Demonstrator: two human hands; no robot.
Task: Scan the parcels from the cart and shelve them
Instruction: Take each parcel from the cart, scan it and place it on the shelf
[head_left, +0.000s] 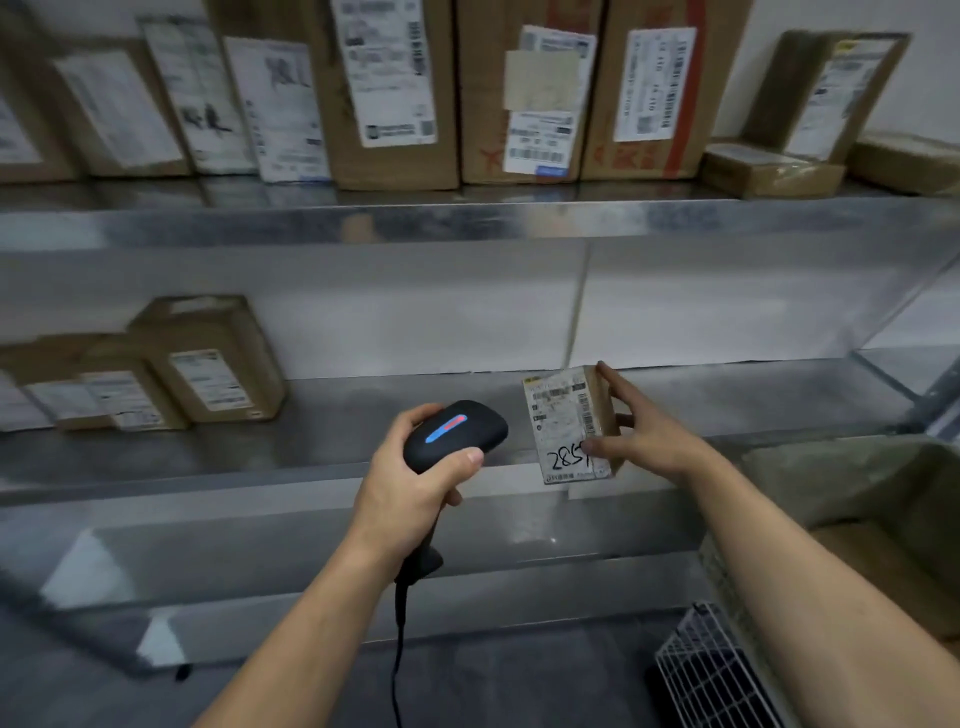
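**A:** Head view is showing what, starting left of the parcel (566, 426)?

**B:** Far left of it, labelled cartons (208, 358) are sitting on the same steel shelf (311, 447). Just left of it, the left hand (410, 483) is clenching round a corded scanner (457, 428), whose light strip is glowing.

**A:** And the parcel itself?

**B:** It's standing upright near the shelf's front edge, label facing out. The right hand (654, 436) is pinching it lightly, thumb on the label and fingers spread along its right side.

**A:** Any advice?

**B:** I'd be sliding that thumb aside so it's not covering any barcode, and aiming the scanner squarely while steadying the parcel.

**A:** And the surroundings?

**B:** Above it, taller boxes (395, 93) are lining an upper shelf against a pale wall. Right of it an open cardboard box (857, 493) is sitting, and below-right a wire cart (711, 670) is showing.
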